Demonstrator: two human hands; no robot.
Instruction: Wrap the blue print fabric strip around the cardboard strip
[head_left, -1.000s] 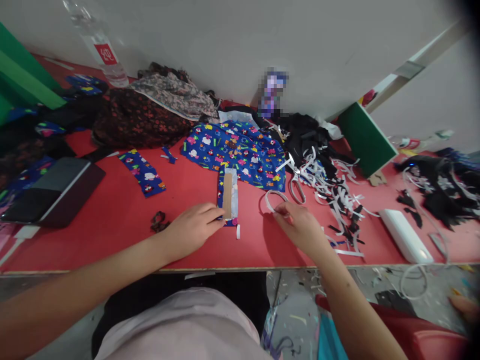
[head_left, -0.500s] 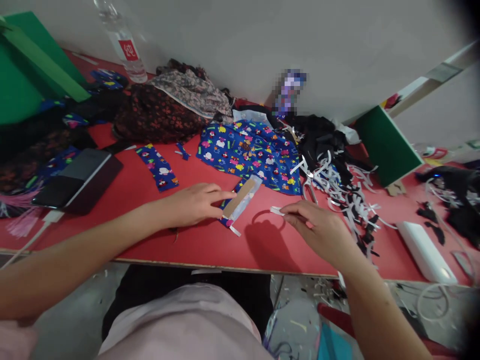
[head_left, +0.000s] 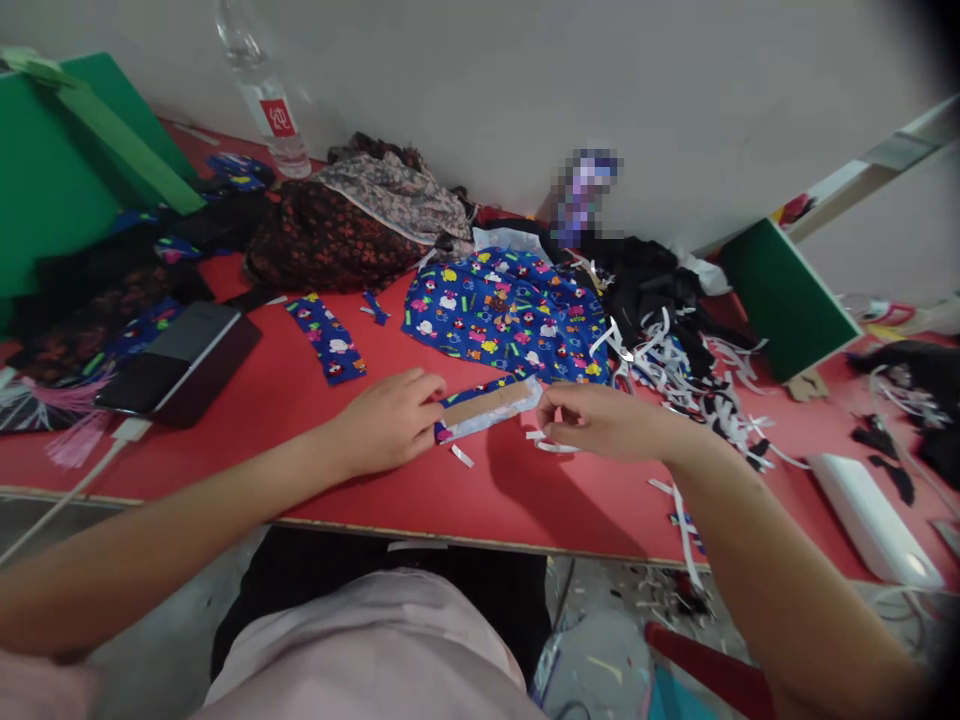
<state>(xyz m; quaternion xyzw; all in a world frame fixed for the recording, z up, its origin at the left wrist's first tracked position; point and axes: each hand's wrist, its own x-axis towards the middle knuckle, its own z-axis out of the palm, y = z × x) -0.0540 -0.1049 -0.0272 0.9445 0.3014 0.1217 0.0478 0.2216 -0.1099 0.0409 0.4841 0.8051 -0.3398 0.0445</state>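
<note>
My left hand [head_left: 390, 418] pinches the near end of a small blue patterned fabric strip with a brown card piece [head_left: 487, 406] on it, lying nearly sideways on the red table [head_left: 315, 470]. My right hand [head_left: 600, 420] holds a thin white strip [head_left: 551, 443] that curls under its fingers, and its fingertips touch the far end of the fabric strip. A short white scrap [head_left: 462, 456] lies just in front of the fabric strip.
A larger blue cartoon-print cloth [head_left: 510, 315] lies behind the hands, with a heap of white and black strips [head_left: 675, 365] to its right. A dark tablet [head_left: 180, 360], dark floral fabrics [head_left: 330, 235], a water bottle [head_left: 264, 90], green boards [head_left: 784, 295] and a white device [head_left: 874, 520] stand around.
The fabric strip with card has turned from pointing away to lying almost sideways. My right hand has moved left with the white strip and now meets the strip's far end. The view shifted.
</note>
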